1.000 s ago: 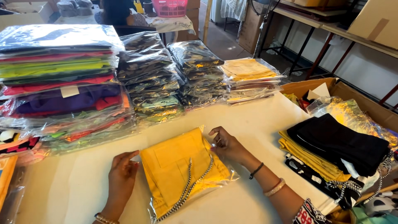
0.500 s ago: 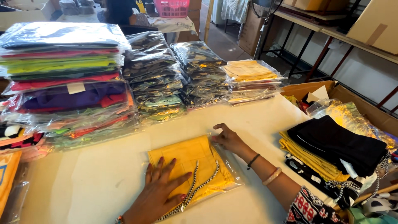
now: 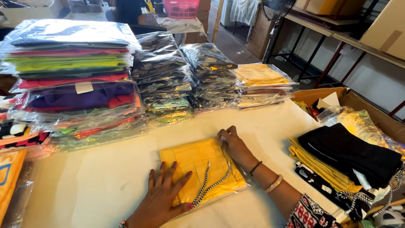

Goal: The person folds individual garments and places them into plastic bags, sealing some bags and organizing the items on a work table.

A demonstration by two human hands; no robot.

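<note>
A folded yellow garment (image 3: 198, 162) in a clear plastic bag lies flat on the white table (image 3: 97, 181), with a black-and-white braided cord across its lower right part. My left hand (image 3: 162, 196) rests flat on the garment's lower left corner, fingers spread. My right hand (image 3: 232, 145) presses on the bag's upper right corner, fingers curled against the edge. Neither hand lifts the package.
Tall stacks of bagged folded clothes (image 3: 71, 80) line the table's far side, with darker stacks (image 3: 164, 76) and a yellow stack (image 3: 261, 82) to the right. Loose black and yellow garments (image 3: 346, 156) lie at right beside an open cardboard box (image 3: 363, 107). A pink basket (image 3: 181, 8) stands far back.
My left hand moved from the bag's left edge onto the garment and flattened there. My right hand stayed at the upper right corner. The package shifted slightly to the right.
</note>
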